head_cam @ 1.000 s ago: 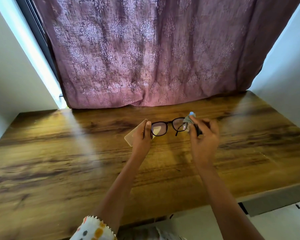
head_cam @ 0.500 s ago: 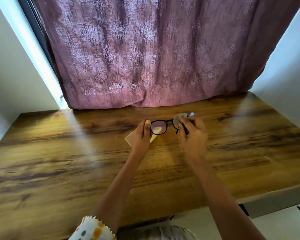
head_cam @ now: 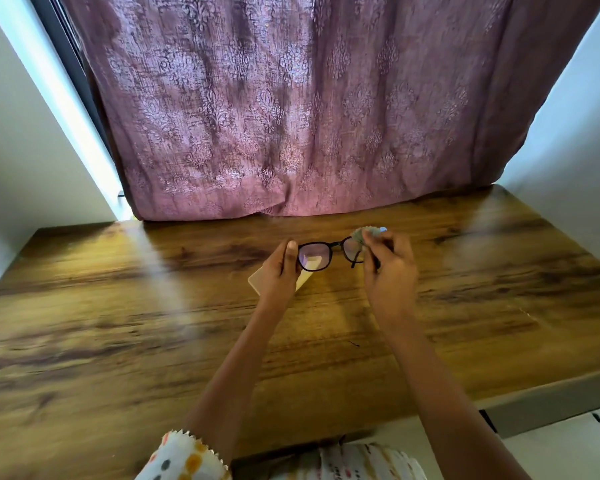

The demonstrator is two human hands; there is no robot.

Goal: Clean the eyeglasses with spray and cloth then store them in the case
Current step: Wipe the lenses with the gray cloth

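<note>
**Eyeglasses (head_cam: 315, 257) with black rims aloft, small grey-blue cloth (head_cam: 361, 234) on one lens**

Held level over the far middle of a brown wood-grain worktop (head_cam: 118, 323), seemingly lifted clear of its surface, lenses upright and facing the camera.

At the frame's left end, left hand (head_cam: 279, 270): fingers curled round the outer rim, thumb standing along the near side, clamped on the eyeglasses.

At the other end, right hand (head_cam: 390, 271): fingers bunched together, pinching the crumpled cloth against the right-side lens and covering its upper outer part. Below the cloth, one dark temple arm (head_cam: 355, 262) slanting down beside the thumb. At the cloth's top edge, a pale-blue speck (head_cam: 382, 230), too small to identify.

On the worktop directly under the left hand, a flat pale-beige case (head_cam: 256, 283), mostly hidden by that hand, with one corner poking out to the left and another patch showing through and below the left lens. Open or closed: impossible to tell.

Behind, a mauve patterned curtain (head_cam: 291, 116) hanging down to the far edge of the worktop, with white walls (head_cam: 25, 150) on either side. Near the bottom, a white sleeve (head_cam: 184, 459) with orange and grey spots on the left arm; right forearm bare.
</note>
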